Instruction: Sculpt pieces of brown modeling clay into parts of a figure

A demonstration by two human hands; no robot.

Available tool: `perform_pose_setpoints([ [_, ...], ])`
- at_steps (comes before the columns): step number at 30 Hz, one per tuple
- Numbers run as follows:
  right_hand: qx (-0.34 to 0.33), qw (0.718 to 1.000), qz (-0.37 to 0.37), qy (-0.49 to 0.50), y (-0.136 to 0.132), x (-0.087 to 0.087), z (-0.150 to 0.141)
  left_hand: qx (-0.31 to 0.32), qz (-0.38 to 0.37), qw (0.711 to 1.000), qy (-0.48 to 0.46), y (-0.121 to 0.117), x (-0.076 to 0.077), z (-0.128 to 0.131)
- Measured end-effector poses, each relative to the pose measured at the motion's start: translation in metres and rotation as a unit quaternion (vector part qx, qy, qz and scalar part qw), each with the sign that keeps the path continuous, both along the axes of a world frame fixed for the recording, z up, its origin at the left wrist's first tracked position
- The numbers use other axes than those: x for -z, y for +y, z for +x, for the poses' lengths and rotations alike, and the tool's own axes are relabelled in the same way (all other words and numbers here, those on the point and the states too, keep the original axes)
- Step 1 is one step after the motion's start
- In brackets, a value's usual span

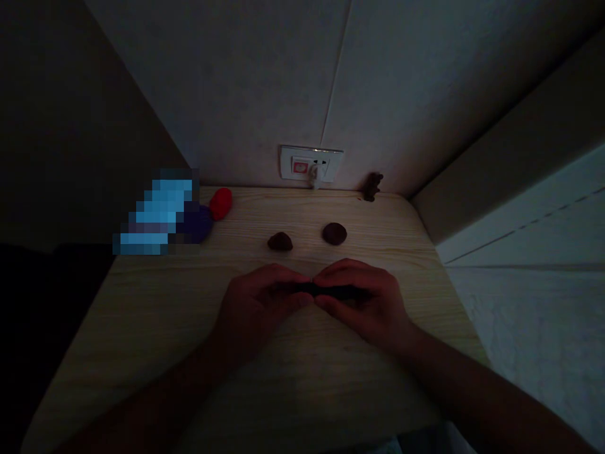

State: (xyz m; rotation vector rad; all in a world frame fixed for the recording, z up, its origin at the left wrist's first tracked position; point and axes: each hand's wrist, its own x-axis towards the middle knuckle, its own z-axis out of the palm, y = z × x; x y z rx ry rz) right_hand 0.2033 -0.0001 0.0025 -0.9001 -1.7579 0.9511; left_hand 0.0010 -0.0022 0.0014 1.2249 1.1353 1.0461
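object (339,292) | dark, partly hidden, shape unclear | left hand (255,306) and right hand (382,309) both pinching it

Facing me, a white socket plate (336,166) with a plug (314,176) in it sits on the pale wall (236,94), just above my wood-grained desk (401,239). To my left, a red lump (220,203) lies against a dark purple one (199,224); at the back right I see a small dark figurine (372,187).
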Motion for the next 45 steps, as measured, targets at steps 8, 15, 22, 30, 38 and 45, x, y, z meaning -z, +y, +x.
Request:
perform_pose_setpoints([
  [8,0.031,0.998,-0.052,0.022,0.0,0.005,-0.0012,-0.003,-0.054,0.997,-0.054,0.0033,-0.0027,0.0014],
  [15,-0.03,0.962,-0.217,0.161,-0.0031,0.0096,-0.0074,0.023,-0.068,0.994,-0.081,0.0066,-0.0008,0.0012],
  [22,-0.093,0.941,-0.27,0.183,-0.0063,0.0076,-0.0093,0.04,-0.079,0.993,-0.081,0.0058,0.0011,0.003],
  [30,-0.026,0.967,-0.216,0.13,-0.0019,0.0073,-0.0068,0.079,-0.026,0.996,0.034,0.0037,-0.0032,-0.0038],
  [38,-0.052,0.994,-0.09,0.027,0.0017,0.0038,0.0001,0.069,0.018,0.995,0.076,0.0029,-0.0013,-0.0065],
  [45,-0.011,0.993,-0.105,0.055,0.0,0.0063,-0.0033,0.044,0.05,0.992,0.111,0.0035,-0.0038,-0.0063],
])
